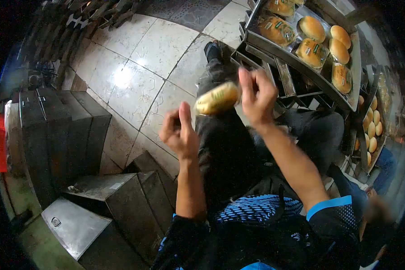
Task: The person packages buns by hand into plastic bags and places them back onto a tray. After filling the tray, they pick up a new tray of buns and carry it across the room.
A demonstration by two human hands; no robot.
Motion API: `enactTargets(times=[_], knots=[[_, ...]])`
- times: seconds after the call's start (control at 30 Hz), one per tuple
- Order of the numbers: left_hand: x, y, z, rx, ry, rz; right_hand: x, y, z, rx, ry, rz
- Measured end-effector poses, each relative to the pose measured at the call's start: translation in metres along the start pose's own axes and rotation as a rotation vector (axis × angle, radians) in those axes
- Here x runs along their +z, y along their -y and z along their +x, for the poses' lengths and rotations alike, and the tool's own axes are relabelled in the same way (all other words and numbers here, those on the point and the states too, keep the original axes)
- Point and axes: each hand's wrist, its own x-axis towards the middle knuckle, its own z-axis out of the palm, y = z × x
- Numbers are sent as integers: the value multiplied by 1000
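Note:
A bread bun in a clear plastic bag with green print hangs above my legs, between my two hands, blurred by motion. Curled fingers and a raised thumb show on my left hand, at the bun's lower left end. At its upper right end is my right hand, also closed with the thumb up. Both hands seem to pinch the ends of the bag, though the thin film at the fingertips is hard to make out.
At upper right, a metal tray bears several buns, some bagged. Another tray of bare buns sits beyond it, near a person. Dark metal boxes stand at left, with a red crate behind. Tiled floor lies ahead.

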Motion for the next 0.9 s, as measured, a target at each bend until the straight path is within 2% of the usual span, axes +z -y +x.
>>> enactTargets(times=[0.03,0.07,0.17,0.2,0.27,0.33,0.37,0.4,0.47,0.6,0.63,0.67,0.73,0.77,0.8,0.83,0.87,0.9], knots=[[-11,-3,-9,-73,34,-9,1,-12,-22,-9,-22,-14],[-24,-3,-21,-149,71,-14,-5,-10,-46,76,10,-10],[-55,17,-66,-218,121,104,-20,-11,-108,280,110,126],[-61,19,-79,-136,144,285,-27,-19,-121,305,214,-14],[-62,24,-88,156,132,314,-44,-27,-123,252,406,-148],[-59,11,-92,59,97,194,-62,-26,-105,161,474,-229],[-58,-2,-91,13,68,139,-69,-7,-88,83,281,-231],[-55,-11,-81,26,37,81,-77,9,-72,176,287,-249],[-46,-30,-53,22,97,197,-72,19,-50,-267,350,-70],[-17,-20,-8,-78,245,85,-28,14,-40,-419,518,-314],[-10,-24,-3,-71,226,90,-33,13,-26,-160,663,-53],[-6,-30,1,-66,202,93,-42,4,-14,-198,646,12],[-11,-28,6,-68,216,1,-83,13,21,-27,621,156],[-6,-26,4,-123,159,-29,-96,-10,34,80,570,235],[-8,-18,2,-131,203,-37,-114,-18,50,214,459,366],[3,-17,-3,-147,230,-41,-137,0,72,423,331,468],[16,-22,-14,-133,306,-41,-149,-10,92,465,164,477],[29,-27,-26,-118,382,-42,-162,-26,118,435,41,343]])
